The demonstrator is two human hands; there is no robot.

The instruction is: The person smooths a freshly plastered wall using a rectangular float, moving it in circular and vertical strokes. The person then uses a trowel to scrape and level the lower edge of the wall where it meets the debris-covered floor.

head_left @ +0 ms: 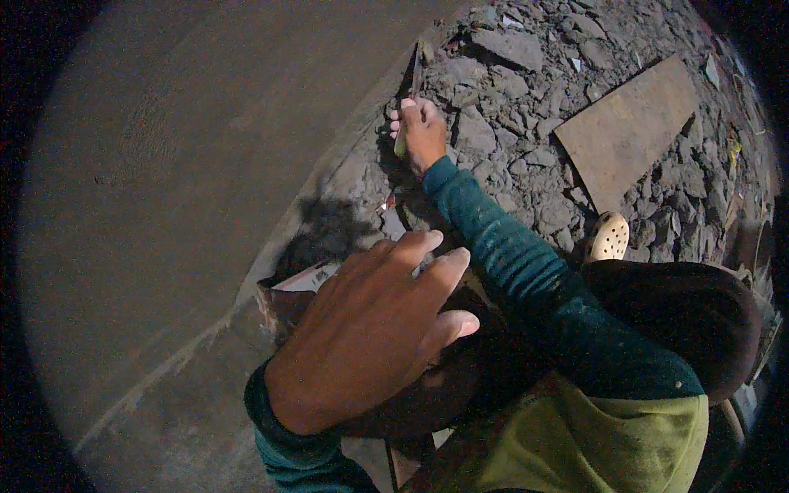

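Note:
My right hand (425, 135) reaches far out over the edge of the rubble, its fingers wrapped round a tool with a green handle (400, 146). The tool's narrow dark blade (416, 72) points away from me along the border of a smooth grey floor surface (189, 164). Whether it is a trowel or another blade cannot be made out. Close to me, my left hand (362, 329) hangs palm down with fingers apart and slightly bent, holding nothing. Pale dust coats its fingertips. Below it, a container or packet with a white part (306, 279) is half hidden.
Broken grey rubble (526, 99) covers the right side. A flat brown board (633, 123) lies on it. My beige clog (610, 237) stands beside the debris, below the board. Rougher grey floor (189, 419) lies at the lower left.

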